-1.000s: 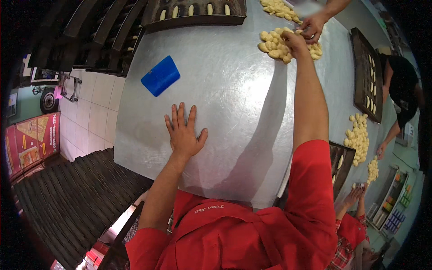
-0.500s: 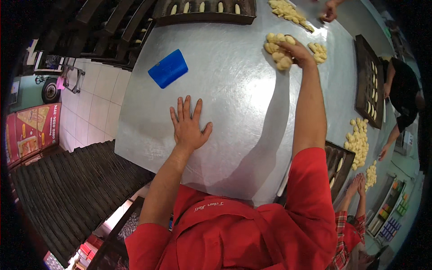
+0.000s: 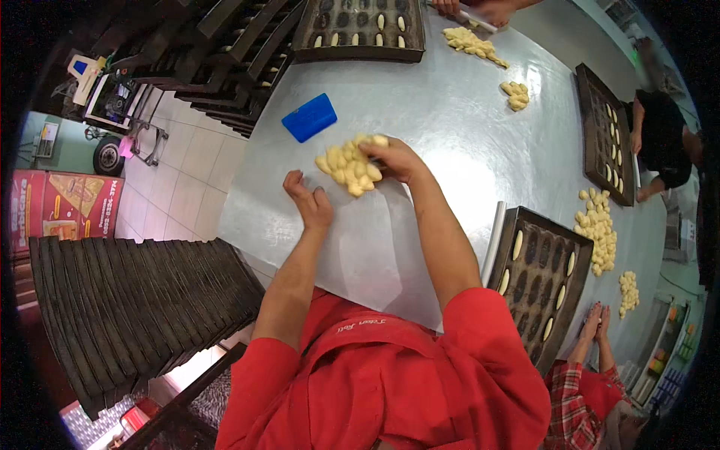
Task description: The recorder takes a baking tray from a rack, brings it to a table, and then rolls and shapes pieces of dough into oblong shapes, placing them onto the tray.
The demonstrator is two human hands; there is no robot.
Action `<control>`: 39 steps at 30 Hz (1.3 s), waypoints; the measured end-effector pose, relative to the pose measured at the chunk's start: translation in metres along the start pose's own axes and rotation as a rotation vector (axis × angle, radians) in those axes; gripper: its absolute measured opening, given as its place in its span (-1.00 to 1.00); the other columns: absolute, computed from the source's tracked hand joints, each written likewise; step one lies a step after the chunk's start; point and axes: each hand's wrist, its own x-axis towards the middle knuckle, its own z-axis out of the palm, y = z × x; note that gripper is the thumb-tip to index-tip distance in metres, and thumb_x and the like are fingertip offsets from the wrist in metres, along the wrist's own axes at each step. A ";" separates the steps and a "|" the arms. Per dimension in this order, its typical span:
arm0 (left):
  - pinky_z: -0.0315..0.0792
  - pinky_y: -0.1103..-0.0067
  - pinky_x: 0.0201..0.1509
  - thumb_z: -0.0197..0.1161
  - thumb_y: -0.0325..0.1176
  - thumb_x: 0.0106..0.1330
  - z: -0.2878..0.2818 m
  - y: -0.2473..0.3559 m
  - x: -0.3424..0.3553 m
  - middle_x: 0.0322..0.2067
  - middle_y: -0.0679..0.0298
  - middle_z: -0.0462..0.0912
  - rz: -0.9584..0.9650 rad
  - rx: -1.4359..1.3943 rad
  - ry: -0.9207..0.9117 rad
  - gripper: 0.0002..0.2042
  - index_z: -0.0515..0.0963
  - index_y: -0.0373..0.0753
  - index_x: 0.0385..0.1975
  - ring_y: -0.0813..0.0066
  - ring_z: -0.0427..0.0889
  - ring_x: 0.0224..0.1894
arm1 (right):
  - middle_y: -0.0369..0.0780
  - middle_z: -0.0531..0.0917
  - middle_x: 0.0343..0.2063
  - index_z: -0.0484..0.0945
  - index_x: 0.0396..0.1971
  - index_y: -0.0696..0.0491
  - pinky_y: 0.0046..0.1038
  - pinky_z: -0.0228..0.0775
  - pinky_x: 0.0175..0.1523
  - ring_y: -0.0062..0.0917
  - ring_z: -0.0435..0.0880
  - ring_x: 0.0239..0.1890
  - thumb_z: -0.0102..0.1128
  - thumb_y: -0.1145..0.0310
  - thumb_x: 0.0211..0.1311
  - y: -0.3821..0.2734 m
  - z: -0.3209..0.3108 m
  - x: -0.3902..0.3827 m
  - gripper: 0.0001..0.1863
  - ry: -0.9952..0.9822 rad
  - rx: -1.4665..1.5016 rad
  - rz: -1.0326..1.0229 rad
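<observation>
My right hand [image 3: 394, 161] grips the right side of a loose cluster of pale yellow dough pieces [image 3: 346, 166] over the middle of the metal table [image 3: 262, 202]. Just below and left of that dough, my left hand [image 3: 307, 199] is empty, with bent fingers apart. A blue plastic scraper [image 3: 309, 118] lies above both hands. At my right stand a long silver bar [image 3: 493, 247] and a dark moulded baking tray [image 3: 544, 277] holding several dough sticks.
More trays [image 3: 360, 30] [image 3: 604, 131] and dough piles [image 3: 474, 46] [image 3: 596, 232] lie on the table. Co-workers' hands are at the top [image 3: 495, 15] and lower right [image 3: 592, 322]; a dark-clothed co-worker [image 3: 660, 135] stands right. Stacked dark trays [image 3: 135, 315] are lower left.
My right hand has pulled a dough cluster from the upper right to the middle. My left hand has lifted and curled from lying flat. The view has shifted.
</observation>
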 end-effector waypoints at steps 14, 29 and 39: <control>0.23 0.26 0.15 0.21 -0.40 0.08 -0.023 0.006 0.002 -0.07 0.14 0.52 0.072 0.366 -0.304 -0.62 0.45 -0.28 -0.05 0.12 0.39 0.06 | -0.18 0.66 -0.37 0.58 -0.14 0.20 -0.50 0.46 -0.16 -0.53 0.61 -0.33 0.29 0.18 0.14 0.094 -0.054 -0.110 -0.59 0.826 -0.420 -0.365; 0.38 0.35 -0.12 0.24 -0.43 0.05 -0.070 -0.013 -0.015 -0.33 0.20 0.53 0.190 0.064 -0.471 -0.77 0.56 -0.27 -0.25 0.17 0.48 -0.28 | -0.04 0.39 0.05 0.32 0.17 0.14 -0.04 0.09 0.15 -0.14 0.31 0.09 0.22 0.32 0.13 0.208 0.006 -0.243 -0.41 1.553 -1.360 -0.103; 0.47 0.45 -0.03 0.36 -0.48 0.10 -0.043 0.095 -0.065 -0.20 0.10 0.63 0.284 -0.347 -1.123 -0.69 0.58 -0.26 -0.12 0.23 0.61 -0.10 | 0.01 0.39 0.08 0.28 0.18 0.23 -0.02 0.11 0.18 -0.10 0.32 0.11 0.18 0.25 0.15 0.212 0.018 -0.244 -0.37 1.763 -1.238 0.090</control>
